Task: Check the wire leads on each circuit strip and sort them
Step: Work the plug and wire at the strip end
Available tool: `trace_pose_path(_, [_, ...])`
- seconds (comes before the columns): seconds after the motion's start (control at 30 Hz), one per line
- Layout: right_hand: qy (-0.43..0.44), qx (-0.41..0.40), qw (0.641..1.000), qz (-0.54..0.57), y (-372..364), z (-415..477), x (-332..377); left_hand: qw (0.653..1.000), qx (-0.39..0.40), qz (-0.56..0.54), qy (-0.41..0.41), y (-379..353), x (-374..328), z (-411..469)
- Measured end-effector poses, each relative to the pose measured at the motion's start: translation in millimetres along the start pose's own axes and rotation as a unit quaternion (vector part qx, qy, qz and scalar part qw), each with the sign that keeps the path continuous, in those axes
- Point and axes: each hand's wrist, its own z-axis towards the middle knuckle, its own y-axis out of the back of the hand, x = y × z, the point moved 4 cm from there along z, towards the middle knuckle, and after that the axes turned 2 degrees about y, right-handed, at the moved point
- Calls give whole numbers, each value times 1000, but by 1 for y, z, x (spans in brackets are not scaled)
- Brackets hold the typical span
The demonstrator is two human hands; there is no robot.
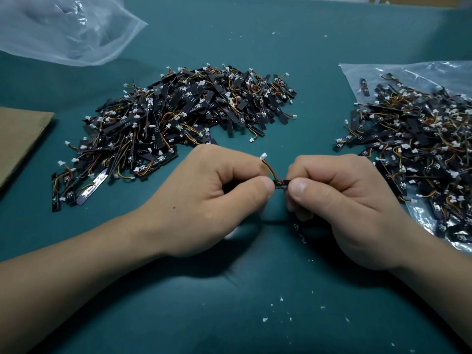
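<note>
Teal table mat [229,290], white flecks

Teal mat [229,315], strip pile [184,118], clear bag [63,29], cardboard [20,139]

No legible text, print on strip [281,186] blurred

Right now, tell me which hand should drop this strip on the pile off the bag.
Left, probably. The left hand pinches the strip too, and the loose pile lies just beyond its knuckles. The right hand sits nearer the bag pile.
</note>
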Motion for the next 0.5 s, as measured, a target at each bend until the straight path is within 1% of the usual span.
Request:
trace_pose_path(0.17, [-7, 5, 1000, -3, -1, 0, 1, 1000, 15, -3, -3, 0, 0, -1])
trace_pose_path(0.3, [-5, 1, 1000, -6, -1, 0, 1, 1000, 10, 5, -8, 0, 0, 0])
trace_pose_path(0.43, [1, 3, 999, -37, 0, 0, 0, 1000, 18, 13, -17, -2, -2, 0])
trace_pose_path(0.5, [0, 9, 999, -34, 0, 0, 0, 1000, 20, 13, -20, -2, -3, 0])
